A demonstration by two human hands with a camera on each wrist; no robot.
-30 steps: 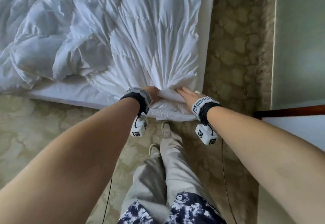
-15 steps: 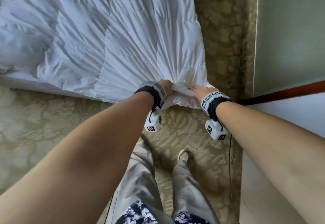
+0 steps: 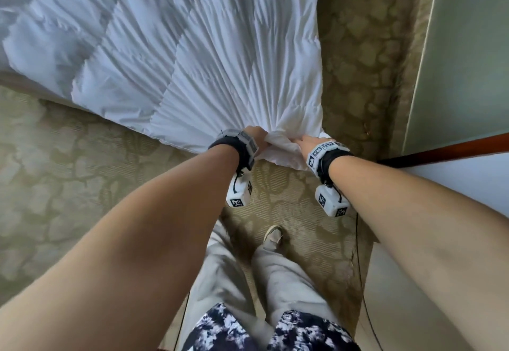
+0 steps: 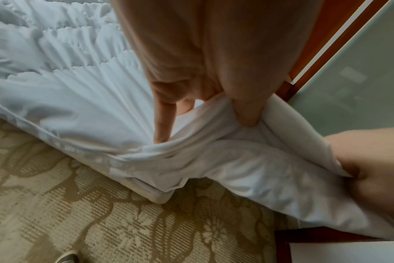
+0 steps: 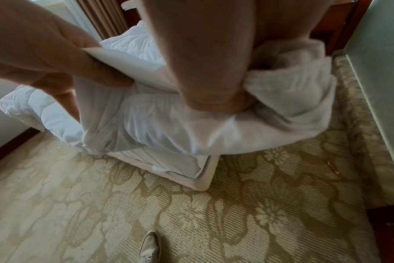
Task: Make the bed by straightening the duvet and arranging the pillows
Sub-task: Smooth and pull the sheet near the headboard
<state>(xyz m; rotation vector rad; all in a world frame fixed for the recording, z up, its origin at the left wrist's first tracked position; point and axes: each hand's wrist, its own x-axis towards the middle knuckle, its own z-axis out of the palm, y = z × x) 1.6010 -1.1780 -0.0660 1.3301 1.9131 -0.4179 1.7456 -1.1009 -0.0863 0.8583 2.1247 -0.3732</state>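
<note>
The white quilted duvet (image 3: 176, 56) covers the bed, pulled taut into folds that fan toward its near right corner. That bunched corner (image 3: 281, 147) hangs past the mattress corner (image 4: 160, 195), above the carpet. My left hand (image 3: 257, 137) grips the bunch from the left, thumb and fingers (image 4: 245, 113) pinching the fabric. My right hand (image 3: 304, 141) grips the same corner from the right, fingers (image 5: 214, 99) buried in the cloth. The two hands are close together. No pillows are in view.
Patterned beige carpet (image 3: 68, 185) surrounds the bed. A pale green wall panel (image 3: 468, 48) and a dark wooden rail (image 3: 446, 149) stand at the right, leaving a narrow aisle. My legs and a light shoe (image 3: 272, 233) are just below the hands. A cable (image 3: 360, 268) trails on the floor.
Both hands have pulled the duvet corner toward me and to the right. The crumpled heap at the left has stretched flat, and the duvet now overhangs the bed's foot edge.
</note>
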